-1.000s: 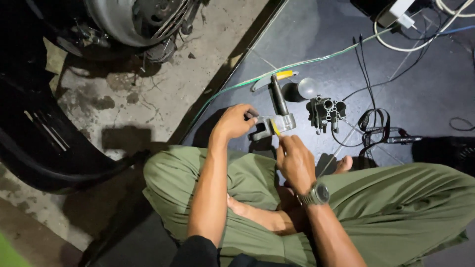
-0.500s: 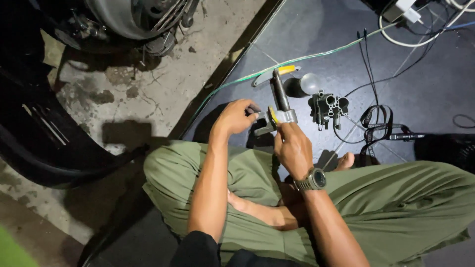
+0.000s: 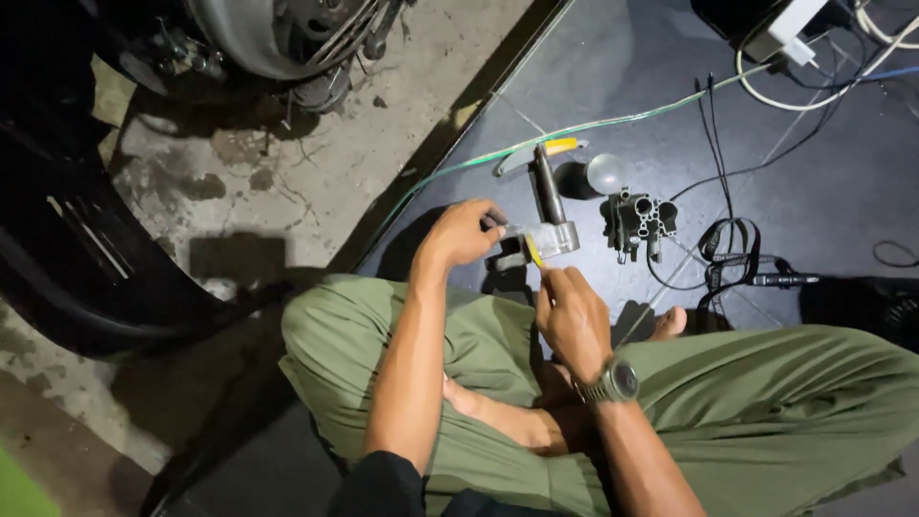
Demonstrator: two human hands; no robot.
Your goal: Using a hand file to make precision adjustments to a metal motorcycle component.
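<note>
I sit cross-legged in green trousers on a dark mat. My left hand grips the near end of a small metal part with a dark tube sticking up from it. My right hand, with a wristwatch, holds a thin yellow-tipped tool against that part. Both hands meet just above my knees.
A grey multi-socket metal block and a round bulb lie beyond the hands. A yellow-handled tool, a green wire and black cables cross the mat. A wheel and a dark tyre stand on cracked concrete at left.
Both hands have stayed on the metal part; the right hand shifted slightly toward it with the yellow-tipped tool. The view has drifted a little.
</note>
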